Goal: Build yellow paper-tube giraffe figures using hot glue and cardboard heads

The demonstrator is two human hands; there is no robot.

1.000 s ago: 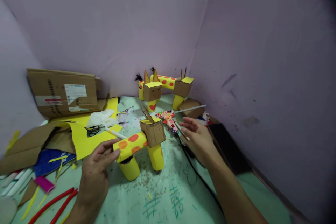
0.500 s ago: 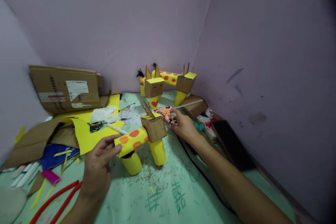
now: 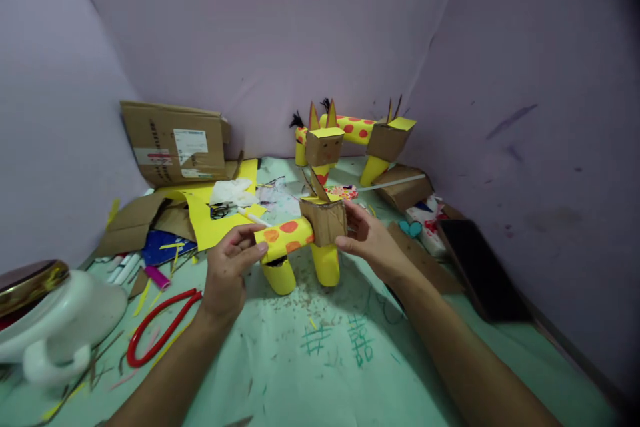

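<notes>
A yellow paper-tube animal [image 3: 300,243] with orange spots and a brown cardboard box head stands on the green table [image 3: 310,360]. My left hand [image 3: 227,270] pinches the tail end of its spotted body tube. My right hand [image 3: 370,243] touches the right side of the cardboard head, fingers curled against it. Two similar finished paper animals [image 3: 350,140] stand near the back corner.
A cardboard box [image 3: 175,143], yellow paper sheets [image 3: 210,223], scissors [image 3: 219,211], tissue, markers and red tubing [image 3: 160,323] lie at left. A white pot with a gold lid [image 3: 45,320] is at the near left. A dark phone [image 3: 480,267] and cardboard scraps lie at right. Purple walls close in.
My right hand came back from the patterned paper behind the animal and now touches its cardboard head. The view shifted, bringing the white pot into sight.
</notes>
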